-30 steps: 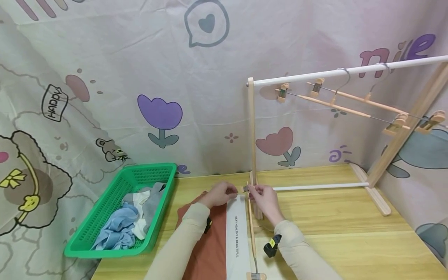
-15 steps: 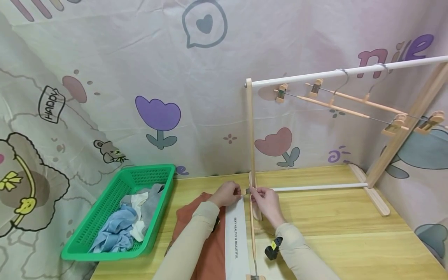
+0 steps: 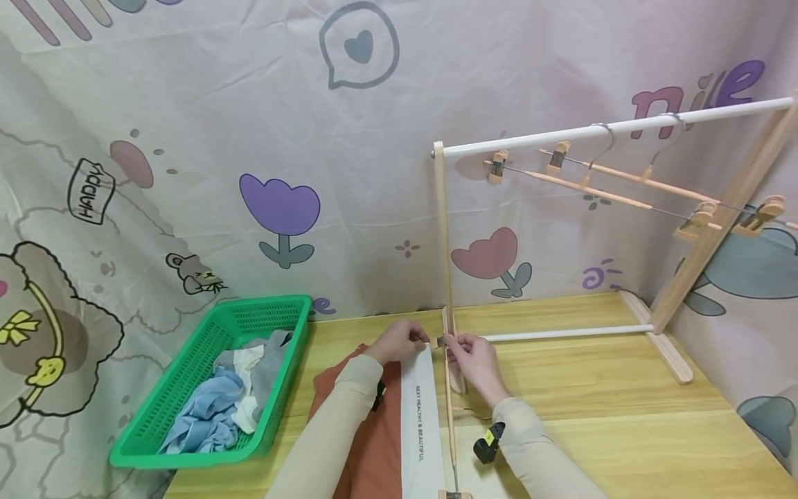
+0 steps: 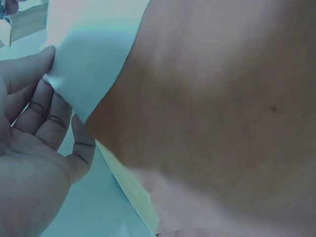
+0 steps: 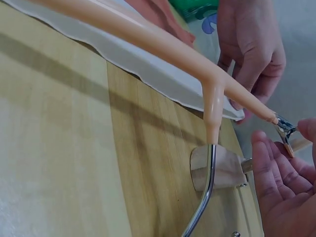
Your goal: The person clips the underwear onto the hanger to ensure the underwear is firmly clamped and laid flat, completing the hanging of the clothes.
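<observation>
One garment (image 3: 374,450), seemingly soft and light, lay under the left hand (image 3: 401,342), which pinched its white band (image 3: 418,388), probably the best hold; just beside, the right hand (image 3: 476,359) gripped a stiff-looking hanger's clip (image 5: 285,129).

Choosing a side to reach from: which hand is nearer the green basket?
Left. The left hand pinches the white band, right of the green basket; the right hand is farther right, at the hanger's clip.

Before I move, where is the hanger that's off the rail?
In the head view, the hanger is at lower centre, just right of the white band of the rust-coloured garment, its far end held by the right hand.
</observation>
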Tool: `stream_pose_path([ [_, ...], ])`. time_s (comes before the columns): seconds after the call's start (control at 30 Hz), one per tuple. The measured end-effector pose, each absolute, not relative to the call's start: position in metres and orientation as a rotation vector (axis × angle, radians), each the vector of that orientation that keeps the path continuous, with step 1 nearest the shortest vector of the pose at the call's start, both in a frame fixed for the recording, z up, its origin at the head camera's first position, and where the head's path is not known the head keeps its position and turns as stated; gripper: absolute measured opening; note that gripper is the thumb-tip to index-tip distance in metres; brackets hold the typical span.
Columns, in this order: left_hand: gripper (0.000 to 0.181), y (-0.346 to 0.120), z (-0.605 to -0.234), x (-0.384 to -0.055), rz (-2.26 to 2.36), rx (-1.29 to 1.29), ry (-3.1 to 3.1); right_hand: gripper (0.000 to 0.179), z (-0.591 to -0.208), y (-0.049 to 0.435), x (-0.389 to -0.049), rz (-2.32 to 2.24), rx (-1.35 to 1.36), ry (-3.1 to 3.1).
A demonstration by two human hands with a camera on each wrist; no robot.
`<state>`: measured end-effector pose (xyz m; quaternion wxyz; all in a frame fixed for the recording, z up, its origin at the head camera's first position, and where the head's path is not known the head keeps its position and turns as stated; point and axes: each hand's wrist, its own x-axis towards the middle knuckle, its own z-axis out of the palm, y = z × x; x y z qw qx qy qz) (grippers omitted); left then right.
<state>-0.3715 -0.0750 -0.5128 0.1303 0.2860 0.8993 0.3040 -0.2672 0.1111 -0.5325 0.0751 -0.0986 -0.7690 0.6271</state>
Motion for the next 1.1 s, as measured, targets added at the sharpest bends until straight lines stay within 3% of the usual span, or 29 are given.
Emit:
stream_pose_path([
  [1.1, 0.009, -0.076, -0.491, -0.376, 0.981, 0.853, 2.553, 0.020, -0.523, 0.109, -0.268, 1.830, -0.321, -2.299],
])
